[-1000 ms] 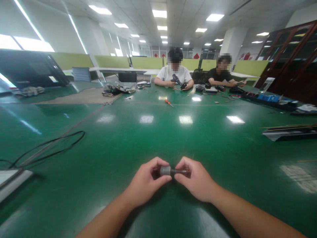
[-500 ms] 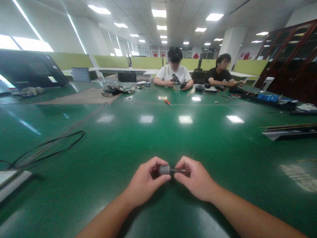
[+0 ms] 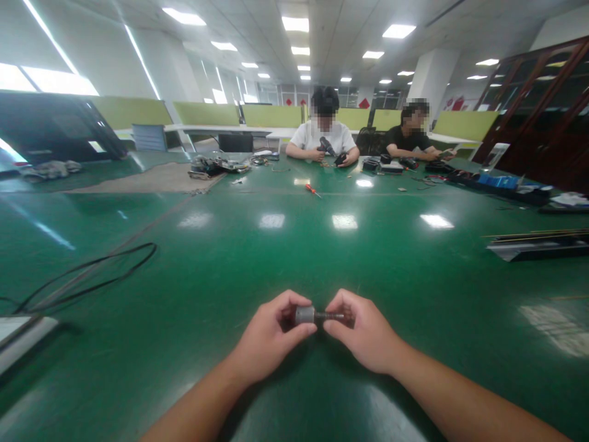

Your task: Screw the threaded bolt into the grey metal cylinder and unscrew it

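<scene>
Low in the middle of the head view, a short grey metal cylinder [image 3: 304,315] with a thin dark shaft [image 3: 327,315] is held level, the shaft pointing right. My left hand [image 3: 269,336] is closed round the cylinder, thumb below and index finger above. My right hand [image 3: 365,331] curls its thumb and fingers about the shaft's end. Its tip shows between them, but the exact contact on the far side is hidden. Both hands are just over the green tabletop [image 3: 239,264].
An orange-handled screwdriver [image 3: 313,191] lies farther off. A black cable loop [image 3: 115,261] is at left, metal channel pieces [image 3: 538,245] at right. Circuit boards [image 3: 216,166] sit at the back. Across the table, one person [image 3: 343,138] holds a power drill [image 3: 327,146]; another [image 3: 407,138] sits beside.
The dark, thicker section beside the cylinder no longer shows; a thin shaft is visible there now. Both hands have stayed almost in place.
</scene>
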`<state>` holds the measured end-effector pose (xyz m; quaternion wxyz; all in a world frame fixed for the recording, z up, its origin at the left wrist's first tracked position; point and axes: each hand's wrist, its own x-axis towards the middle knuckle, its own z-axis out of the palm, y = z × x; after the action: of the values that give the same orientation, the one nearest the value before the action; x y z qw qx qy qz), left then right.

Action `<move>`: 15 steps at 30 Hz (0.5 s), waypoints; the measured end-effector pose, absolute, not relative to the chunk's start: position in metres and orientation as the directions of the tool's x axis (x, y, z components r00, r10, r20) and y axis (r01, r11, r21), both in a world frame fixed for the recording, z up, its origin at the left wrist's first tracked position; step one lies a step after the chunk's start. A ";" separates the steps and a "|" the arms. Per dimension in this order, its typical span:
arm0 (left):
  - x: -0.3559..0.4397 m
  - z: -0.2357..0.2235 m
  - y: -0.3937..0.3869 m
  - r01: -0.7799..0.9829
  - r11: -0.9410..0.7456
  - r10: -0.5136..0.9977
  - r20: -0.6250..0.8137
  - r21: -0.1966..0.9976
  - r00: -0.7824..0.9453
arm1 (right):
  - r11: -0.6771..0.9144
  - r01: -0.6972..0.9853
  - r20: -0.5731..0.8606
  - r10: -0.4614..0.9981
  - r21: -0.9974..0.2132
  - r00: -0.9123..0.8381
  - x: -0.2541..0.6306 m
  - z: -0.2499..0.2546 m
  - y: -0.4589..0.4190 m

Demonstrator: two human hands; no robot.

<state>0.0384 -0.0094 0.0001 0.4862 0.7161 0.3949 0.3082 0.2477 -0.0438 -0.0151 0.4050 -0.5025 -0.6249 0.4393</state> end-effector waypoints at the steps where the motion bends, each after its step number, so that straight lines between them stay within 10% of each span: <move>1: 0.039 0.001 -0.009 0.263 -0.213 0.866 0.057 0.941 0.497 | 0.105 0.275 0.061 0.984 -0.956 -0.165 0.248 -0.015 -0.044; 15: 0.039 0.002 -0.009 0.237 -0.178 0.874 0.043 0.955 0.483 | 0.116 0.285 0.073 0.985 -0.952 -0.157 0.248 -0.015 -0.042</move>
<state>0.0394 -0.0095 0.0024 0.5031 0.6990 0.3973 0.3170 0.2478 -0.0420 -0.0154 0.4062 -0.5063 -0.6269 0.4309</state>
